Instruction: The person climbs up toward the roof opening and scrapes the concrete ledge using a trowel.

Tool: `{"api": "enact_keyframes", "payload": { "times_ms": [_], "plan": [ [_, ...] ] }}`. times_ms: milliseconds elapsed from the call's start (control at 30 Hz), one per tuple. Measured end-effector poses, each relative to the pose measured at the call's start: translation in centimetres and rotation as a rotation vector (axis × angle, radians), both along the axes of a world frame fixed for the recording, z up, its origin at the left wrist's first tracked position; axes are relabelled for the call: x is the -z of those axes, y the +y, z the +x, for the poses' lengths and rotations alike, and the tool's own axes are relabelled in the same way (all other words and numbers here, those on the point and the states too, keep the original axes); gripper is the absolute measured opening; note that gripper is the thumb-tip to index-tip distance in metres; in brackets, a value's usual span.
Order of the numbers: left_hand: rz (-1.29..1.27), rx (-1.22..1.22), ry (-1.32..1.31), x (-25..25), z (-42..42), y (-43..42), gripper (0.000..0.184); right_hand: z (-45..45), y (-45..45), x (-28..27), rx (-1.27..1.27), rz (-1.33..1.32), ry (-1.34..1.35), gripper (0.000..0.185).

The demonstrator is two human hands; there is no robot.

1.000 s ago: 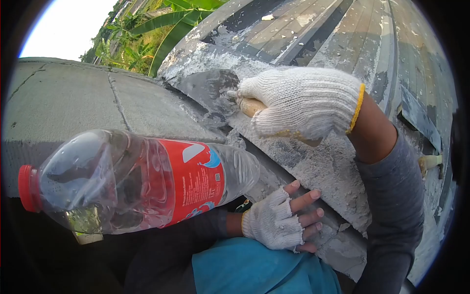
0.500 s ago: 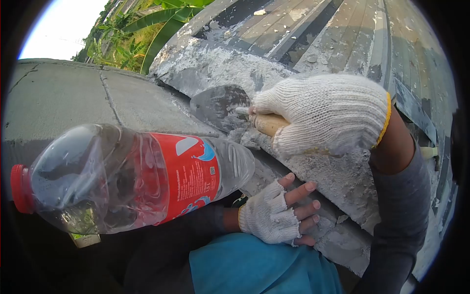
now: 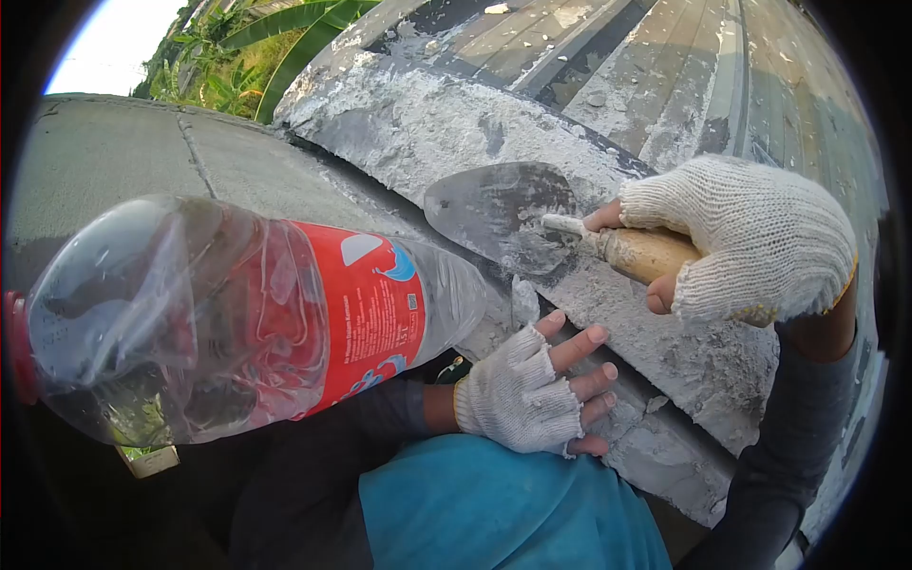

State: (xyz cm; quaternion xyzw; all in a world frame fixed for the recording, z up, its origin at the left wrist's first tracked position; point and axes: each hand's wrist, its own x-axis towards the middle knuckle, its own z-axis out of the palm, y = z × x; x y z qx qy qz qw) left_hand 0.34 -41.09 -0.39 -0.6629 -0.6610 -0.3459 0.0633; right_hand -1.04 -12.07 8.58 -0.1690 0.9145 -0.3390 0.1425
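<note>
The right hand (image 3: 765,237) clasps the trowel (image 3: 508,214) palm-down; the left hand (image 3: 525,397) (fingers spread) perhaps touches the grey ledge (image 3: 660,445).

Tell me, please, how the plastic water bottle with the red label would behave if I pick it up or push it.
The plastic water bottle would probably flex when gripped, as it looks thin and creased. It might roll if pushed, since it looks rounded. Its weight is hard to judge: no clear waterline shows.
</note>
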Motion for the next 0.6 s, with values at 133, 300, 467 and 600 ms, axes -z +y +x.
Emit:
{"api": "enact_keyframes", "payload": {
  "times_ms": [133, 300, 467, 600],
  "plan": [
    [0.022, 0.006, 0.002, 0.3, 0.1, 0.0, 0.043, -0.2, -0.2, -2.4, 0.087, -0.011, -0.164, 0.08],
    [-0.024, -0.078, 0.099, 0.0, 0.3, -1.2, 0.055, -0.5, -2.0, -1.0, 0.335, -0.131, -0.271, 0.065],
    [0.021, -0.179, 0.097, 0.7, 0.0, -1.1, 0.054, 1.3, -0.7, -2.0, 0.2, -0.056, -0.425, 0.075],
    [0.017, -0.2, 0.077, 0.2, 0.0, -0.9, 0.055, 3.7, 0.1, -3.8, 0.147, -0.009, -0.358, 0.082]
  ]
}}
